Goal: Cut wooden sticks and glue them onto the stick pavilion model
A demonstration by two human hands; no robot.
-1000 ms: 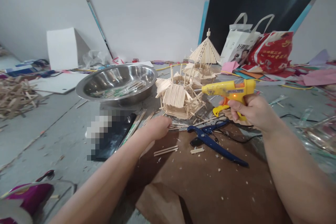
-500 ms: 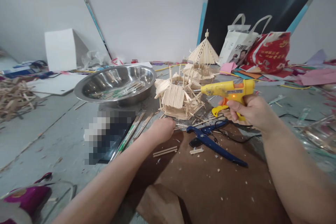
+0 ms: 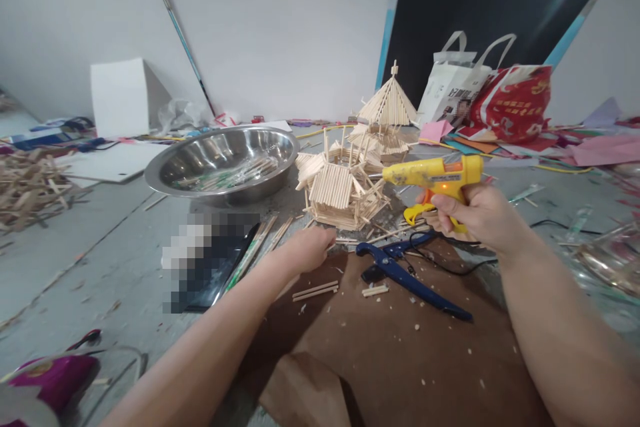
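My right hand [image 3: 475, 213] is wrapped round the handle of a yellow glue gun [image 3: 435, 175], whose nozzle points left at a stick-built model house [image 3: 333, 185]. A small light glows on the gun's body. In front of that model's base is my left hand [image 3: 311, 250], fingers closed and bent downward; what they pinch, if anything, is hidden. Short wooden sticks [image 3: 316, 291] lie on the brown board [image 3: 400, 360] below it. A blue-handled cutter [image 3: 415, 280] rests between my hands. Behind the house stands a pointed-roof stick tower [image 3: 389, 103].
At the left is a steel basin [image 3: 173, 188] with wrapped sticks inside. A dark tablet-like object [image 3: 225, 280], partly pixelated, lies before it. The gun's black cable [image 3: 465, 271] runs right. Bags [image 3: 515, 103] and coloured paper line the wall; a wood heap [image 3: 33, 187] sits far left.
My left hand has turned slightly at the wrist and its fingertips show a little more. My right hand keeps the glue gun nearly still. The view has tilted slightly.
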